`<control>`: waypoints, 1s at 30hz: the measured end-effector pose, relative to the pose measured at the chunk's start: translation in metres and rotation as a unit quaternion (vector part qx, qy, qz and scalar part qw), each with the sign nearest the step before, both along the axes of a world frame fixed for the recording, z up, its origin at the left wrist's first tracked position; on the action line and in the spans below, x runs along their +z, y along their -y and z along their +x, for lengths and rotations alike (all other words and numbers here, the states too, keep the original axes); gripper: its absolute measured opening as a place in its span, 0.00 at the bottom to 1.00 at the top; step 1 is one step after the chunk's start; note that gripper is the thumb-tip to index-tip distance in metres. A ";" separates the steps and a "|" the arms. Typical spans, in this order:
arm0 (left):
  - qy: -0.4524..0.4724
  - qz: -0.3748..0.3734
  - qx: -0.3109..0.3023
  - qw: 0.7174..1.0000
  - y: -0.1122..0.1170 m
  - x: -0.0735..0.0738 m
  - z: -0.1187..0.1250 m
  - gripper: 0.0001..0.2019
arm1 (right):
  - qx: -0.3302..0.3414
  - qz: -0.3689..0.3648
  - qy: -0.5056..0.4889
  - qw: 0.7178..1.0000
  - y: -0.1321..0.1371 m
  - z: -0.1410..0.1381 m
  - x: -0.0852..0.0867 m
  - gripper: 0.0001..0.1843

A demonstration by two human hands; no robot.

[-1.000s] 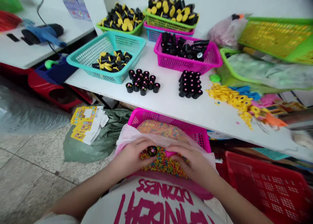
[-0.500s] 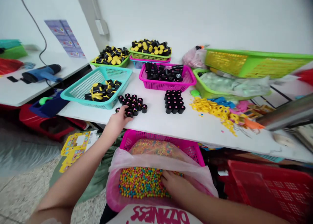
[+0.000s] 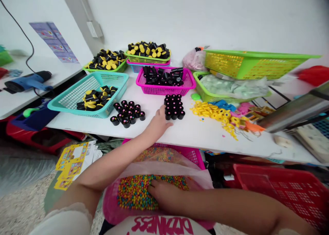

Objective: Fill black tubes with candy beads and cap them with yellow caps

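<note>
My left hand (image 3: 158,124) is at the front left corner of a neat block of black cylinders (image 3: 174,106) with pink-marked tops. Its thumb and fingers are spread, and the fingertips meet the block's left edge. Left of it stands a looser group of similar black cylinders (image 3: 128,112). Below the table edge, my right hand (image 3: 163,193) reaches into many small colourful balls (image 3: 136,190), its fingertips partly hidden among them. The balls lie in a clear plastic bag (image 3: 197,176) set in a pink basket (image 3: 196,156).
A turquoise basket (image 3: 61,96) and a magenta basket (image 3: 167,90) hold black pieces behind the cylinders. Yellow rings (image 3: 212,111) lie to the right, before stacked green baskets (image 3: 259,55). A blue heat gun (image 3: 28,81) rests on the left table; a red crate (image 3: 280,190) stands lower right.
My left hand has moved right, from the loose group of cylinders to the neat block. My right hand has shifted slightly left within the balls. The view has turned a little right.
</note>
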State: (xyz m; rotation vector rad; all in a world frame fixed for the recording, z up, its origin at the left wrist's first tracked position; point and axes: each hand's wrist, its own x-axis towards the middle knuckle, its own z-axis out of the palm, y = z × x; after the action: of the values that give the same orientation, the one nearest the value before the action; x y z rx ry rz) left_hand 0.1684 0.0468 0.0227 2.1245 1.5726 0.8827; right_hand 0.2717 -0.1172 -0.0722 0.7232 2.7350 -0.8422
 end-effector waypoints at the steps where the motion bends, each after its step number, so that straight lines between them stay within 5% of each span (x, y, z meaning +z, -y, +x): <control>1: -0.012 -0.011 0.005 1.000 -0.008 -0.006 0.008 0.31 | -0.001 -0.004 0.000 1.000 0.000 0.000 0.001 0.16; 4: -0.025 -0.029 0.007 0.999 -0.019 -0.013 0.018 0.24 | -0.011 -0.012 -0.010 1.000 0.002 0.004 0.004 0.16; 7: -0.026 -0.034 0.001 0.999 -0.011 -0.004 0.008 0.21 | -0.049 -0.034 -0.025 0.998 0.003 0.009 0.008 0.18; 10: -0.048 -0.026 -0.038 0.998 0.024 0.014 -0.019 0.22 | -0.097 -0.091 -0.044 0.990 0.003 0.016 0.015 0.21; 13: -0.055 -0.034 -0.129 0.989 0.084 0.024 -0.056 0.16 | -0.137 -0.149 -0.094 0.975 0.002 0.023 0.022 0.24; 16: -0.047 -0.107 -0.195 0.974 0.149 0.010 -0.084 0.12 | -0.173 -0.186 -0.148 0.956 0.002 0.029 0.030 0.21; 20: -0.034 -0.212 -0.153 0.965 0.209 -0.029 -0.095 0.13 | -0.195 -0.179 -0.211 0.941 0.005 0.031 0.041 0.14; 23: -0.016 -0.241 -0.119 0.963 0.224 -0.044 -0.093 0.15 | -0.184 -0.115 -0.244 0.945 0.010 0.027 0.048 0.15; 30: -0.009 -0.222 -0.115 0.968 0.226 -0.042 -0.092 0.11 | -0.107 -0.037 -0.192 0.975 0.018 0.014 0.057 0.14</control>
State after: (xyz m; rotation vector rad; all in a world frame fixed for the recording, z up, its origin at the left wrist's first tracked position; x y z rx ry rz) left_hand 0.0763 -0.1789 -0.0197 1.9363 1.3409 0.3898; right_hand 0.2854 -0.1349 -0.0150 0.9385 2.9712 -1.2432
